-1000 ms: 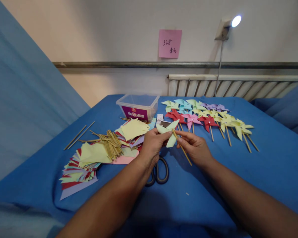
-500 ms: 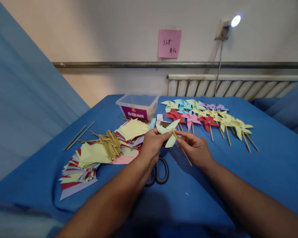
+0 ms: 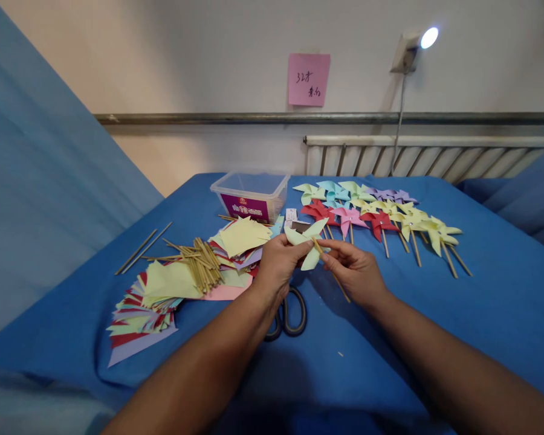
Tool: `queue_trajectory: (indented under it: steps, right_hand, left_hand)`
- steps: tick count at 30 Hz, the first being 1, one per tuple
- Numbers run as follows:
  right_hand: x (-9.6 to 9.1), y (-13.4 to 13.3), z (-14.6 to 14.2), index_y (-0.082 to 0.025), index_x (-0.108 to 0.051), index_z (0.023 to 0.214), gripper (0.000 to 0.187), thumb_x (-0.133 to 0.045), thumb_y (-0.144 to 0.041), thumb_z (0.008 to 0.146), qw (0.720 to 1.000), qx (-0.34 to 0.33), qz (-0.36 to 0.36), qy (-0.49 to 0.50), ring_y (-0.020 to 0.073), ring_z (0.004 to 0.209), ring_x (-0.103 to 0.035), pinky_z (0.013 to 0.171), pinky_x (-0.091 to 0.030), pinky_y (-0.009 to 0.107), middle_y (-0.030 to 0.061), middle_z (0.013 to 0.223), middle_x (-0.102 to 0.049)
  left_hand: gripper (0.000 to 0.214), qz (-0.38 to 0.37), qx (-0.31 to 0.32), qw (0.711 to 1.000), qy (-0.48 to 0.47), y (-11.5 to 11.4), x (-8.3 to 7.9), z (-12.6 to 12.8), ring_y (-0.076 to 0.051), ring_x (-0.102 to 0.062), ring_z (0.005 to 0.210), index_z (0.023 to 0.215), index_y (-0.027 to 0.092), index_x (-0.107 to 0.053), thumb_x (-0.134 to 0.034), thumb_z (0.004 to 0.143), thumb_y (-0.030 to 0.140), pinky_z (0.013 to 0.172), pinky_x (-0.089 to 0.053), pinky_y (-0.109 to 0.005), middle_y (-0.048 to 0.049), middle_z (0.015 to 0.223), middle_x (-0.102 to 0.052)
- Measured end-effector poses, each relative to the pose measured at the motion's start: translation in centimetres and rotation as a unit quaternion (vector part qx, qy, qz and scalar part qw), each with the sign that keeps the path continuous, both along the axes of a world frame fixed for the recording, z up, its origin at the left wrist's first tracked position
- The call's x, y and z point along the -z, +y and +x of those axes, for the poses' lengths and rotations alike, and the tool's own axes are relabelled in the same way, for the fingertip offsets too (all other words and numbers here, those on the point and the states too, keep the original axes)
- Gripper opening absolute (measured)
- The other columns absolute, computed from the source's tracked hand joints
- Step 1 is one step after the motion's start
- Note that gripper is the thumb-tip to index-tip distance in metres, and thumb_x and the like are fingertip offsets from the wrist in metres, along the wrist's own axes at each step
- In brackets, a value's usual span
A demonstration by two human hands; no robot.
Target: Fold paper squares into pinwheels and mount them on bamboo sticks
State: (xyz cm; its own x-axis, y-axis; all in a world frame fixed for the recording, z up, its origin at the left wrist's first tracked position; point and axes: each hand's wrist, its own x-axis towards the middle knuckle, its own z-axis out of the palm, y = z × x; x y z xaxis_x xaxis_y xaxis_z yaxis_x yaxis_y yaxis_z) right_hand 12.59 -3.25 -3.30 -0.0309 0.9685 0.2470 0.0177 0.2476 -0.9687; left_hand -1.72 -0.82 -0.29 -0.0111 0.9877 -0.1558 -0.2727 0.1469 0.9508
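Between my hands is a pale green paper pinwheel, its folded blades spread and its back towards me. My left hand pinches it from the left, thumb near the centre. In my right hand, thumb and fingers close on a thin wooden stick; its upper end lies at the pinwheel's centre, its lower end slants down to the right. Whether stick and paper are fastened I cannot tell. Black-handled scissors lie below my left wrist, their blades hidden.
Finished pinwheels on sticks lie in rows at the back right. Left of my hands are a bundle of sticks, fanned coloured paper and more paper. A clear plastic tub and a small box stand behind.
Almost nothing differs. Both hands keep the same grip on the pinwheel and stick, and the whole view has shifted very slightly.
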Motion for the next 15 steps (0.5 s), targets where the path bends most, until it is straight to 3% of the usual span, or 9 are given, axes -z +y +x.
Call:
queue_trajectory:
  steps: [9,15]
  right_hand:
    - [0.26,-0.16,0.05,-0.020,-0.072,0.107,0.030,-0.061,-0.036,0.084,0.994,0.037,0.041,-0.093,0.0093,0.049,-0.043,0.046,-0.032,0.023,-0.0032,0.060,-0.055]
    - [0.09,-0.33,0.13,-0.022,-0.070,0.111,0.028,-0.055,-0.031,0.089,0.963,0.081,0.111,-0.231,0.0116,0.055,-0.056,0.051,-0.040,0.023,-0.0003,0.070,-0.067]
  left_hand:
    - [0.037,0.015,-0.024,0.999,0.017,0.10,0.28,0.28,-0.016,-0.063,0.063,0.080,0.013,-0.068,-0.085,0.049,0.026,0.060,-0.049,-0.026,-0.0051,0.075,-0.072]
    - [0.035,0.020,-0.034,0.999,0.037,0.13,0.46,0.41,-0.015,-0.062,0.062,0.080,0.014,-0.068,-0.084,0.050,0.023,0.060,-0.048,-0.025,-0.0037,0.076,-0.072]
